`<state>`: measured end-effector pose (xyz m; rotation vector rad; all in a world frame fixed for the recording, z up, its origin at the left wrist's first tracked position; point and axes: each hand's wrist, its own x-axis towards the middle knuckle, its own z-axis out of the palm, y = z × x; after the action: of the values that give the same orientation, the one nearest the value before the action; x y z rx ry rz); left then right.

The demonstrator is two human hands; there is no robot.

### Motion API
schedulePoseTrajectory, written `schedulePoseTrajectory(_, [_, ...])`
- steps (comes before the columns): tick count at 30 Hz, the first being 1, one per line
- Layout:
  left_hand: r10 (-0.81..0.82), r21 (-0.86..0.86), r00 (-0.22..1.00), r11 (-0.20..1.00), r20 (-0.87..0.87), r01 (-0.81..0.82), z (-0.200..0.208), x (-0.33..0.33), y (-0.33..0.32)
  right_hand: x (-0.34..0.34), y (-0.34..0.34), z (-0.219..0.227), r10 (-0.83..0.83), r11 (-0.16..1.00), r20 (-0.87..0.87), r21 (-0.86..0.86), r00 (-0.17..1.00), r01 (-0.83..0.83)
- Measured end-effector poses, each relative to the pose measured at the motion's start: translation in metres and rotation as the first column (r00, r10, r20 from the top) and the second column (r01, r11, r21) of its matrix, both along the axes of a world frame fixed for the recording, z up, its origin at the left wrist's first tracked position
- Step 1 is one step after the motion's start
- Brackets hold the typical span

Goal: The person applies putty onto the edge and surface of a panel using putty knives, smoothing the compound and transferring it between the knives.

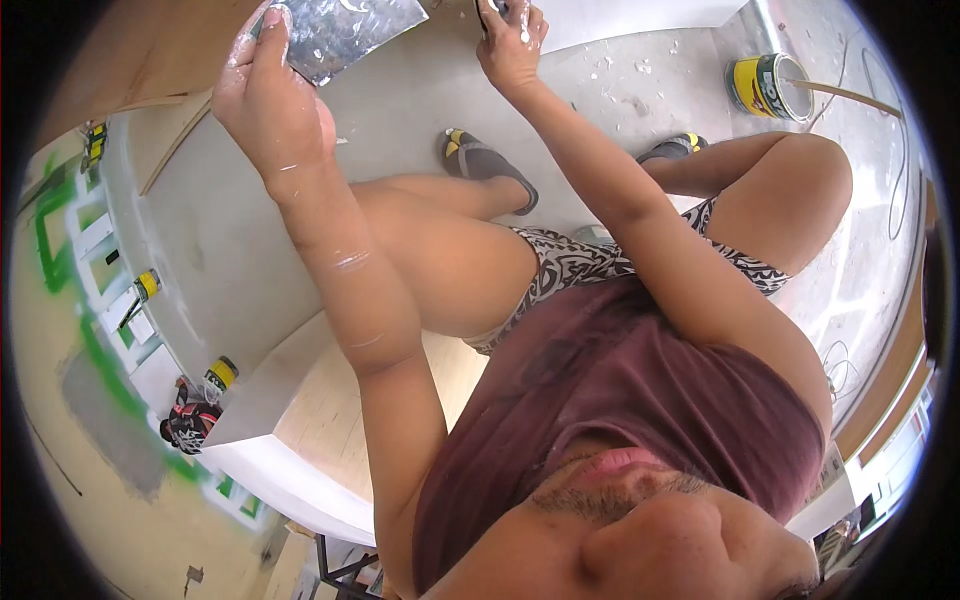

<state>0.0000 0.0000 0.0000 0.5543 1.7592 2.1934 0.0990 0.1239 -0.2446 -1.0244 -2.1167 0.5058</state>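
My left hand [270, 115], raised at the upper left, grips a flat metal plate [355, 38] by its near-left corner. White paste is smeared over the plate, and the fingers and forearm carry white streaks too. At the top edge, right of the plate, my right hand [512, 60] is closed around a small dark tool [488, 12] with white paste near the fingers. The picture's edge cuts the tool off, so its kind is hidden. A white panel [640, 20] lies just beyond the right hand.
An open tin [758, 88] with a yellow and green label stands at the far right, a thin stick [850, 95] across its rim. White flakes dot the grey floor [620, 110]. Wooden board [100, 65] rises at upper left; tins [147, 284] and a dark-red bundle [190, 420] sit left.
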Motion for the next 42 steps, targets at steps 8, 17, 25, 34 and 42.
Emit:
schedulePoseTrajectory(8, [-0.008,0.041,1.0,0.999,0.009,0.008,0.004,-0.002,-0.001,0.036,0.008,-0.017,0.051,0.972,0.112,0.223,0.992,-0.075])
schedulePoseTrajectory(17, [0.044,0.099,0.998,0.994,-0.041,-0.04,0.01,0.007,-0.001,0.015,0.026,-0.011,0.097,0.928,0.091,0.351,0.991,-0.123])
schedulePoseTrajectory(25, [-0.005,0.115,1.0,0.993,-0.024,0.008,0.007,0.001,-0.001,0.044,0.009,-0.093,0.13,0.923,0.403,0.285,0.906,-0.259])
schedulePoseTrajectory(34, [0.013,0.122,1.0,0.992,-0.015,-0.011,0.01,0.005,-0.001,0.038,0.007,-0.011,0.044,0.984,0.068,0.171,0.997,-0.055])
schedulePoseTrajectory(42, [0.032,0.098,0.997,0.995,-0.072,-0.025,0.012,0.003,-0.001,0.007,0.012,0.015,0.067,0.98,0.064,0.182,0.996,-0.077])
